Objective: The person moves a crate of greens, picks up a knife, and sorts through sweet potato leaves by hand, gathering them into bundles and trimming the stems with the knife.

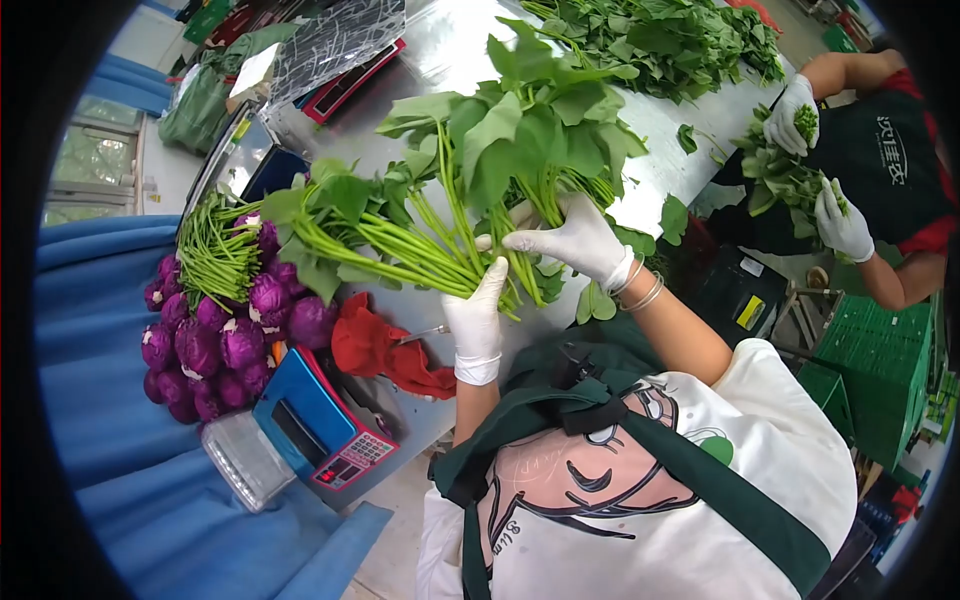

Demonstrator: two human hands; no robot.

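Both my hands wear white gloves and meet at a bunch of leafy green stems (400,245) above the metal table (440,30). My left hand (474,312) is at the lower stem ends, with its thumb pointing up and its fingers hidden behind the stems. Wrapped round the stems of the leafier, upright part is my right hand (580,238), its thumb lying across them. Broad leaves spread upward and to the left from the stems. A red cloth (375,345) lies on the table just below the bunch.
Purple cabbages (215,345) with thin green stalks (215,255) on top are at the left, beside a blue scale (310,420). More greens (670,45) lie at the back. A co-worker (880,165) holds greens at the right, near green crates (875,365).
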